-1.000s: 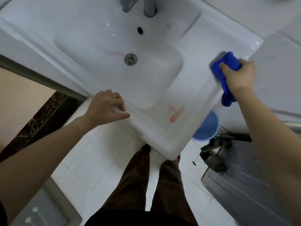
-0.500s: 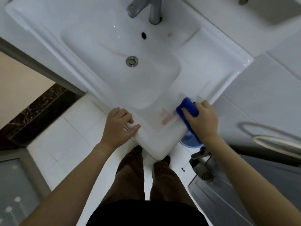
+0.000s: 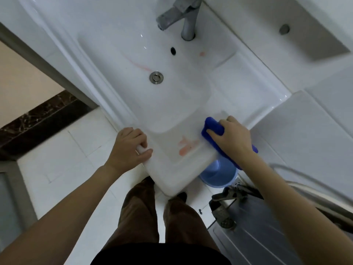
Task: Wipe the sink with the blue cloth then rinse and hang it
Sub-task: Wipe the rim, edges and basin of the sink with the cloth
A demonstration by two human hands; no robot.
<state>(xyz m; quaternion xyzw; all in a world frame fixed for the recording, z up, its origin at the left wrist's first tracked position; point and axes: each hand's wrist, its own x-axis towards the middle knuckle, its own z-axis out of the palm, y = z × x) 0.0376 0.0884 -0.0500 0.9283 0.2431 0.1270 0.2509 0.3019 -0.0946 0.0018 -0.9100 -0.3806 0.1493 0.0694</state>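
I see the blue cloth (image 3: 211,127) on the front rim of the sink (image 3: 168,170), touching a pink smear (image 3: 186,146). My right hand (image 3: 232,137) curls over it, and my left hand (image 3: 128,147) grips the rim's edge.

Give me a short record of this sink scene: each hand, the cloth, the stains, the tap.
left hand: grips the front edge of the sink
right hand: holds the cloth against the rim
cloth: blue, bunched, beside the pink stain
stains: pink stain on front rim; pink streak in basin by drain
tap: no water visibly running
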